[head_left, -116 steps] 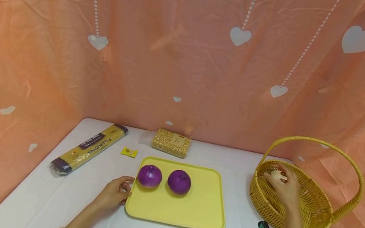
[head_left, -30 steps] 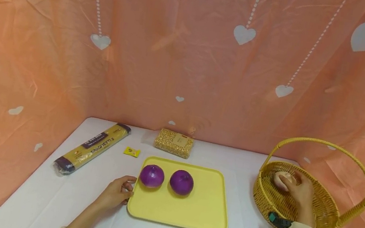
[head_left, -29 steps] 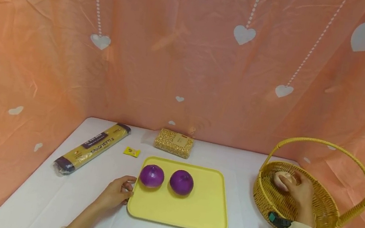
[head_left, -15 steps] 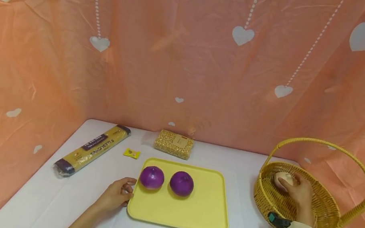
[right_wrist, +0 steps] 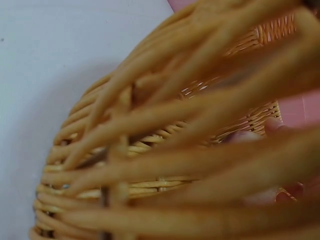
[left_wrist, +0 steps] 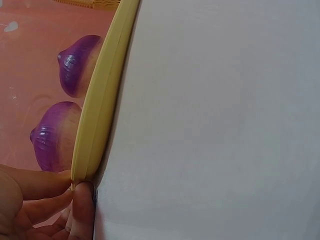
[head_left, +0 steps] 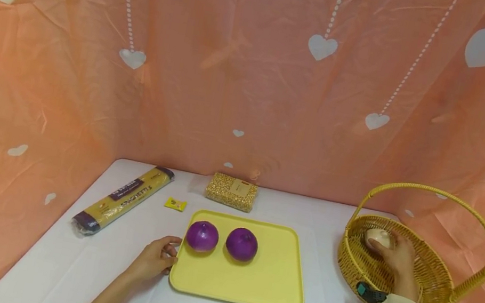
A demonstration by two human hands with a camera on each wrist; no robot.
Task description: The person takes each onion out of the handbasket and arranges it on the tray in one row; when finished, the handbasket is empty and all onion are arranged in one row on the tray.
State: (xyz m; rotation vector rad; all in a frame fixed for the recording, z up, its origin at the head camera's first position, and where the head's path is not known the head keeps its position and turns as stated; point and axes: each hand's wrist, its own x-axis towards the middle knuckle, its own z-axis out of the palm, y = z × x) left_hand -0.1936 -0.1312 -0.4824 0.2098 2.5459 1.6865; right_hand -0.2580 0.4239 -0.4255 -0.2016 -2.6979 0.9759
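Note:
My left hand (head_left: 153, 260) pinches the left rim of a yellow tray (head_left: 258, 284); the left wrist view shows thumb and fingers meeting at the edge of the tray (left_wrist: 102, 95). Two purple onions (head_left: 202, 236) stand side by side on its left half. Over to the right, my right hand (head_left: 401, 257) reaches inside a wicker basket (head_left: 350, 268) and holds a pale garlic bulb (head_left: 378, 236) near the basket's far left wall. Blurred weave of the basket (right_wrist: 165, 165) covers most of the right wrist view and hides much of that hand.
A spaghetti packet (head_left: 123, 201) lies slanted at the left. Beside it is a small yellow wrapped sweet (head_left: 176, 204). Behind the tray stands a bag of yellow kernels (head_left: 231, 192). The basket's tall handle (head_left: 435, 190) arches above its opening. A pink curtain (head_left: 252, 94) hangs behind the table.
Compared with about four seconds ago, my right hand and the garlic bulb are slightly further right and deeper in the basket. Over the last second they barely move. My left hand stays at the tray.

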